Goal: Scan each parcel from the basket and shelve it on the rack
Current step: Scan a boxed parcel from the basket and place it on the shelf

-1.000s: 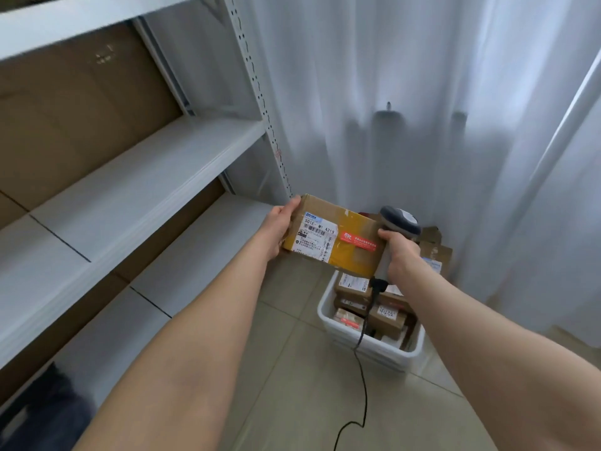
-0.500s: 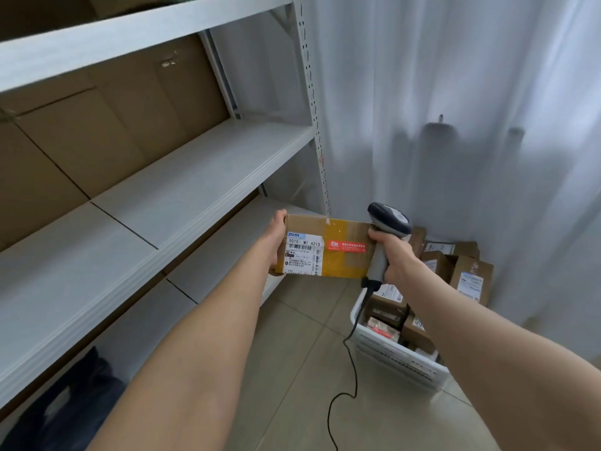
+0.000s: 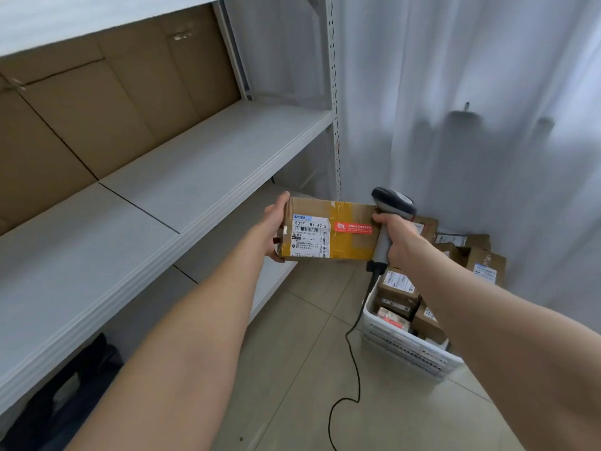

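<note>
A brown cardboard parcel (image 3: 328, 229) with a white shipping label and a red sticker is held level in front of me, beside the rack. My left hand (image 3: 275, 227) grips its left end. My right hand (image 3: 398, 237) grips the handle of a grey barcode scanner (image 3: 390, 203), and its fingers touch the parcel's right end. The scanner's black cable trails down to the floor. Below, at the right, a white basket (image 3: 406, 349) holds several more parcels.
The white metal rack (image 3: 195, 177) fills the left side, with bare shelves backed by brown cardboard. More parcels (image 3: 481, 258) lie on the floor behind the basket. A white curtain (image 3: 455, 92) hangs beyond. The floor is tiled.
The parcel has come up from over the basket and levelled out, moving toward the rack's shelves. My view has turned left, so more of the rack shows.
</note>
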The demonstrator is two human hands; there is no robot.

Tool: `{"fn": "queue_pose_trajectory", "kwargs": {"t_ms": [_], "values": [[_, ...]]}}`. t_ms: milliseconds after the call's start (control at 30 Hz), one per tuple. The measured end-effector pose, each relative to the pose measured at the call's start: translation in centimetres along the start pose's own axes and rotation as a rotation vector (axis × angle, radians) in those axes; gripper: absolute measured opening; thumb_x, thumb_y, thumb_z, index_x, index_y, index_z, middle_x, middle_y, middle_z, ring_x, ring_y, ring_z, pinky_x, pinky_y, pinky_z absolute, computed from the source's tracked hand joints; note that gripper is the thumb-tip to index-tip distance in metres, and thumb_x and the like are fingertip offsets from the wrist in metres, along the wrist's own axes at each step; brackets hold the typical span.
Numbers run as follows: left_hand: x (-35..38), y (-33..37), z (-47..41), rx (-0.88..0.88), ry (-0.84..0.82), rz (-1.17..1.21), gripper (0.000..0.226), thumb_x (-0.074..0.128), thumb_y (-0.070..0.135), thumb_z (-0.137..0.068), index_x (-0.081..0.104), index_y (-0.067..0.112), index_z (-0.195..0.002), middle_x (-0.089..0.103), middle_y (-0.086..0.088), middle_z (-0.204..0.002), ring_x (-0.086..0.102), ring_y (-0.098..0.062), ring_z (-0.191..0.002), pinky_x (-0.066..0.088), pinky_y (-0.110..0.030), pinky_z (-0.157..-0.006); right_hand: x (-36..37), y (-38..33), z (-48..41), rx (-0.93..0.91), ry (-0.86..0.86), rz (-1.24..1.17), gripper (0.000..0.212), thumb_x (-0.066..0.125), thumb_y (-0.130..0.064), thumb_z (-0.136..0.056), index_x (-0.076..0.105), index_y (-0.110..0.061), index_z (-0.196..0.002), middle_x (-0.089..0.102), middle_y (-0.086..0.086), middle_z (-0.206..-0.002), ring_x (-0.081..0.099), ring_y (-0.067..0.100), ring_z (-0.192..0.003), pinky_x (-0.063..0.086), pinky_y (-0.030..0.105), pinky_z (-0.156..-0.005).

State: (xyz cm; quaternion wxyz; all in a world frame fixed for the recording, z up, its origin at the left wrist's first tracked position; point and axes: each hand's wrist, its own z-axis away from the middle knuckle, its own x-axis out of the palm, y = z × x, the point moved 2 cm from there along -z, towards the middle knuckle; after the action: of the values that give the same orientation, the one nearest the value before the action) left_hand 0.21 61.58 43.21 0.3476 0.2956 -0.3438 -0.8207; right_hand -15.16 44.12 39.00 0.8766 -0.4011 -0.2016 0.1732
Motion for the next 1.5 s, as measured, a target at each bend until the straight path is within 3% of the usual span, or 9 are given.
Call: {"fn": "queue_pose_trajectory", "kwargs": {"t_ms": [133,367,533,833,1000,1167,1267,1367,1500], "values": [[-0.2,-0.6,-0.2,-0.066,-0.071,0.025,0.061,0.033,0.07,-0.086,0.056,0.015,-0.096,0.062,-0.012,-0.097,0.058,-0.027,-0.092,0.049,-0.042,-0.073,0.5,-0.4,-0.4,-0.027,0.017,0.052,0.033,0.069,-0.018,-0.089,0.048,-0.017,-0.115,0.06,0.006,-0.1,0.06,0.024,-0.092,0.049,0.046,-0.094],[-0.7,-0.9,-0.9,0.1,-0.29,-0.083,0.058,0.067,0.042,-0.083,0.039,0.042,-0.134,0.05,-0.005,-0.125,0.044,-0.03,-0.118,0.048,-0.061,-0.089,-0.2,-0.3,-1.1,0.004,0.078,0.085,0.046,0.07,-0.021,-0.088,0.047,-0.016,-0.127,0.059,0.007,-0.114,0.057,0.027,-0.108,0.044,0.048,-0.1],[0.0,-1.0,-0.5,0.027,-0.192,-0.007,0.059,0.052,0.07,-0.081,0.042,0.037,-0.129,0.048,-0.006,-0.13,0.044,-0.032,-0.121,0.045,-0.063,-0.09,-0.4,0.0,-0.9,0.023,0.084,0.079,0.051,0.07,-0.02,-0.087,0.044,-0.017,-0.131,0.058,0.007,-0.118,0.056,0.028,-0.108,0.044,0.049,-0.099],[1.3,-1.3,-0.5,-0.134,0.059,0.138,0.056,0.03,0.066,-0.087,0.05,0.016,-0.075,0.062,-0.005,-0.07,0.066,-0.023,-0.075,0.05,-0.031,-0.08,-0.5,-0.6,0.1,-0.06,0.026,0.076,0.034,0.068,-0.013,-0.089,0.048,-0.017,-0.116,0.063,0.006,-0.104,0.062,0.027,-0.103,0.048,0.048,-0.099],[1.6,-1.0,0.5,-0.242,-0.029,0.188,0.062,0.037,0.074,-0.081,0.052,0.014,-0.088,0.065,-0.013,-0.084,0.063,-0.028,-0.086,0.053,-0.037,-0.072,-1.3,-0.6,0.5,-0.087,0.011,0.061,0.036,0.065,-0.011,-0.09,0.049,-0.017,-0.122,0.063,0.008,-0.111,0.061,0.027,-0.107,0.049,0.048,-0.099],[2.3,-1.7,-0.1,-0.26,-0.047,0.18,0.073,0.038,0.08,-0.078,0.052,0.014,-0.106,0.065,-0.02,-0.101,0.06,-0.037,-0.099,0.044,-0.058,-0.094,-2.1,-0.6,0.5,-0.122,0.042,0.067,0.028,0.066,-0.009,-0.088,0.049,-0.016,-0.11,0.061,0.004,-0.099,0.06,0.028,-0.11,0.047,0.047,-0.102],[2.5,-2.1,0.1,-0.268,-0.057,0.165,0.086,0.04,0.085,-0.071,0.048,0.018,-0.124,0.065,-0.024,-0.107,0.06,-0.042,-0.1,0.048,-0.062,-0.083,-2.5,-0.5,0.6,-0.134,0.042,0.081,0.028,0.065,-0.009,-0.089,0.048,-0.015,-0.11,0.059,0.003,-0.094,0.059,0.027,-0.108,0.047,0.047,-0.102],[2.7,-2.4,0.4,-0.278,-0.081,0.157,0.084,0.042,0.085,-0.07,0.049,0.018,-0.12,0.065,-0.025,-0.107,0.061,-0.042,-0.098,0.052,-0.059,-0.072,-2.7,-0.3,0.7,-0.145,0.046,0.096,0.026,0.065,-0.009,-0.09,0.048,-0.016,-0.108,0.058,0.003,-0.094,0.059,0.027,-0.109,0.047,0.047,-0.102],[2.9,-2.7,0.7,-0.285,-0.096,0.195,0.063,0.05,0.073,-0.073,0.057,0.017,-0.101,0.068,-0.02,-0.103,0.064,-0.035,-0.096,0.052,-0.047,-0.085,-2.7,-0.1,0.7,-0.144,0.044,0.121,0.028,0.066,-0.012,-0.09,0.047,-0.017,-0.109,0.059,0.004,-0.101,0.058,0.028,-0.109,0.046,0.047,-0.102]]}}
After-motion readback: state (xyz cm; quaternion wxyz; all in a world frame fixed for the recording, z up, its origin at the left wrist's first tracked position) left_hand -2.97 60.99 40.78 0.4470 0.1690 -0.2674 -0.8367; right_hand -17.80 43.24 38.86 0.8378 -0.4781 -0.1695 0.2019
